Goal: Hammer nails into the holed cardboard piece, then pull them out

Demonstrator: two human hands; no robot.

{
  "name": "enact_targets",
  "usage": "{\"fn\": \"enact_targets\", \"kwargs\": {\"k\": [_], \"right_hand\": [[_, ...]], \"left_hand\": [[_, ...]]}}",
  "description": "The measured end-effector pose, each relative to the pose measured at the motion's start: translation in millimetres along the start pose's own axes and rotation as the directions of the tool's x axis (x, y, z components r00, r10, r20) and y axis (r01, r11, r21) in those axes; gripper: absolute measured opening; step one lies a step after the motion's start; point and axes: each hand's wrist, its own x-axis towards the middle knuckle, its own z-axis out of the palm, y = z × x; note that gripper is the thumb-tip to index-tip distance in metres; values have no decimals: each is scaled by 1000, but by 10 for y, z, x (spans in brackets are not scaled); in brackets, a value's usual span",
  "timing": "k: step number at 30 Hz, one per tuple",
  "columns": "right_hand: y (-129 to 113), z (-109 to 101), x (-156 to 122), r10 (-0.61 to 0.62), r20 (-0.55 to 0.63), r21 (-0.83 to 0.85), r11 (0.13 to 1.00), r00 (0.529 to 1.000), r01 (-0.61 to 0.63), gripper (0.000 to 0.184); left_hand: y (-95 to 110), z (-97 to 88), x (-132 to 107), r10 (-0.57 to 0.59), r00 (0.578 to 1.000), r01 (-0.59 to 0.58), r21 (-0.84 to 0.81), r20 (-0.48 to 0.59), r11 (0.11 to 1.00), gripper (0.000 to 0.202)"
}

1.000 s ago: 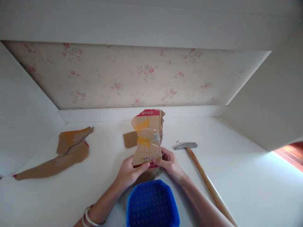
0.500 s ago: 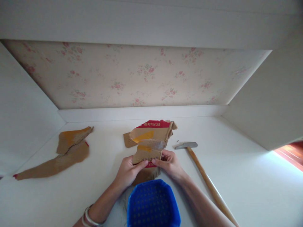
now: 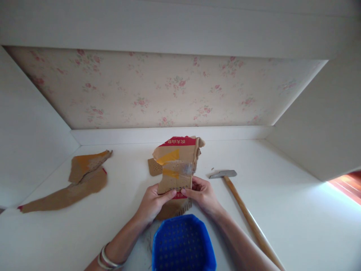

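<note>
A torn piece of cardboard [image 3: 176, 165] with a red printed band, yellow tape and rows of small holes is held up between both hands. My left hand [image 3: 153, 201] grips its lower left edge, thumb on the near face. At the lower right edge, my right hand [image 3: 203, 195] pinches it the same way; both thumbs nearly meet. Below the thumbs, another brown cardboard part [image 3: 173, 209] with a ribbed edge shows; whether it is the same sheet I cannot tell. A blue perforated plastic basket [image 3: 183, 242] stands just in front of my body, between my forearms.
On the white surface [image 3: 121, 169], a hammer [image 3: 244, 207] with a wooden handle lies to the right. Torn cardboard scraps [image 3: 84, 184] rest at the left. A small holed cardboard piece [image 3: 154, 166] lies behind the held one. Side panels and a floral-papered back wall [image 3: 169, 90] enclose the space.
The upper part of the cardboard has tipped slightly away and to the left, showing more of its face. Both hands keep their grip in nearly the same place.
</note>
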Motion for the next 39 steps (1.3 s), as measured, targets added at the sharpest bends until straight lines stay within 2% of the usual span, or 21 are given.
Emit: {"fn": "enact_targets", "kwargs": {"k": [3, 10, 17, 21, 29, 39], "right_hand": [[-3, -6, -7, 14, -1, -13, 1000, 1000, -14, 34], [37, -34, 9, 13, 10, -7, 1000, 1000, -13, 32], [-17, 1, 5, -21, 75, 1, 1000, 997, 21, 42], [-41, 4, -4, -16, 101, -20, 1000, 995, 18, 37], [-15, -28, -2, -8, 59, -68, 998, 998, 12, 32], [66, -71, -1, 1, 41, -119, 993, 999, 4, 25]], "left_hand": [[8, -2, 6, 28, 999, -27, 17, -22, 999, 41], [-9, -19, 12, 63, 998, -63, 22, 21, 998, 39], [16, -3, -10, 14, 1000, -14, 6, 27, 1000, 42], [13, -17, -9, -13, 1000, 13, 19, 14, 1000, 41], [2, -31, 0, -30, 999, 29, 30, 16, 999, 39], [6, -28, 12, 3, 999, -5, 60, 39, 998, 31]]}}
